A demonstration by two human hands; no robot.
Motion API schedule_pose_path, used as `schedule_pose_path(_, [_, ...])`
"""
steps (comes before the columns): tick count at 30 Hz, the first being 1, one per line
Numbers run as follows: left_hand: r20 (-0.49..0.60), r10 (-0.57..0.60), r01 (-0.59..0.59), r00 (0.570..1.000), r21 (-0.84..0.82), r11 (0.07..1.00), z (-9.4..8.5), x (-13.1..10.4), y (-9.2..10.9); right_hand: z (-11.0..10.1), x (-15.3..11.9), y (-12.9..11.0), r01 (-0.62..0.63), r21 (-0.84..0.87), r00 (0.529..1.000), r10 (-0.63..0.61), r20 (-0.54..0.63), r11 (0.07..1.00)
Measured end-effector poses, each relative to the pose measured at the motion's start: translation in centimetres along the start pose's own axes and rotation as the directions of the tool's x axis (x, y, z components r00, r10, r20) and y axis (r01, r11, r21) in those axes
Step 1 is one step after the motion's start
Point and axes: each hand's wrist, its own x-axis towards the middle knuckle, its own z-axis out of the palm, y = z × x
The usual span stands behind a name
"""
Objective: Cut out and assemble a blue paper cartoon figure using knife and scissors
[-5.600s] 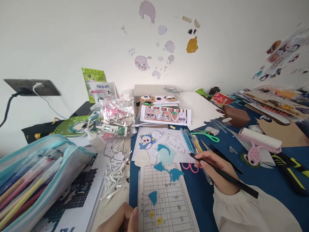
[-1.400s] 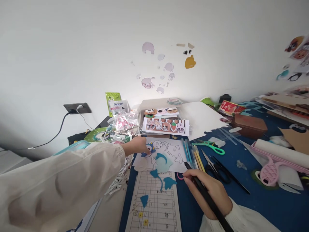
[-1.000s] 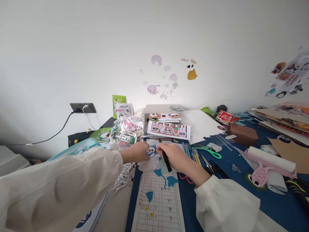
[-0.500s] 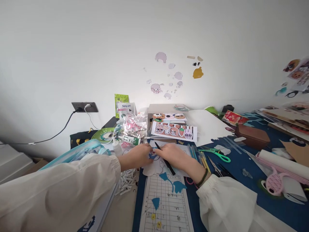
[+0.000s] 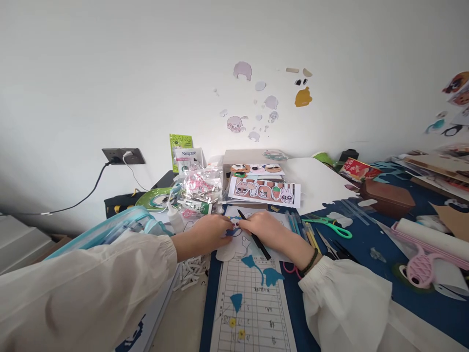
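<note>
My left hand [image 5: 207, 235] and my right hand [image 5: 264, 229] meet over a drawing sheet [image 5: 249, 248] at the middle of the table. A black pen [image 5: 261, 248] slants under my right hand, its fingers closed around it. The fingertips of both hands pinch at a small blue and white paper piece [image 5: 235, 230], mostly covered by them. Below them a printed table sheet [image 5: 252, 303] carries blue paper cutouts [image 5: 236, 301] and small yellow flower pieces [image 5: 241, 334].
Green scissors [image 5: 339, 229], pencils [image 5: 311, 237] and dark scissors lie right of my right hand. A white glue bottle [image 5: 175, 220], plastic packets [image 5: 201, 188] and paper scraps [image 5: 192, 270] are on the left. Sticker strips [image 5: 264, 192] lie behind.
The camera view has tilted slightly, so the wall pieces appear higher. Both hands stay at the small piece, with only slight shifts of the fingers and pen.
</note>
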Motion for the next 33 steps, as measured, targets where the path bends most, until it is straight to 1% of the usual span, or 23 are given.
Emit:
schedule_pose_path(7, [0.003,-0.009,0.009,1.000,0.049,0.999,0.4,0.0,0.5,-0.1,0.0,0.0,-0.018,0.003,1.000,0.018,-0.011,1.000])
schedule_pose_path(14, [0.000,-0.053,0.053,0.999,0.088,0.995,0.3,0.3,1.0,0.1,0.3,0.0,0.008,-0.013,1.000,-0.008,-0.019,1.000])
schedule_pose_path(23, [0.035,-0.096,0.091,0.995,0.127,0.988,-0.1,0.7,1.2,0.9,0.7,0.5,0.102,-0.088,0.995,-0.102,0.007,0.991])
schedule_pose_path(33, [0.046,-0.129,0.122,0.991,0.137,0.983,0.0,0.7,1.2,-0.1,1.2,0.5,0.182,-0.167,0.983,-0.179,0.035,0.969])
